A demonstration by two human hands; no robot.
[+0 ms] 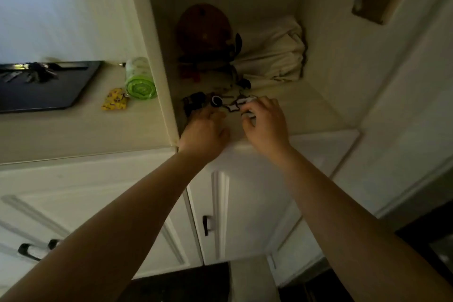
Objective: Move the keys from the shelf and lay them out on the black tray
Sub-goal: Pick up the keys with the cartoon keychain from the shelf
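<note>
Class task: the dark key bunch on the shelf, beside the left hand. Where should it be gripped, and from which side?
Probably from the open front of the shelf, over the left hand. Pinch the key bunch at its dark clustered middle: it lies flat and spread, so a central grip should lift all together. Finer detail is blurred.

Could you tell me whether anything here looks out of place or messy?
Nothing looks spilled or broken. The keys lie in a loose jumble at the shelf front, where both hands work; a cloth bag slumps behind them. Some keys already sit on the tray.
</note>
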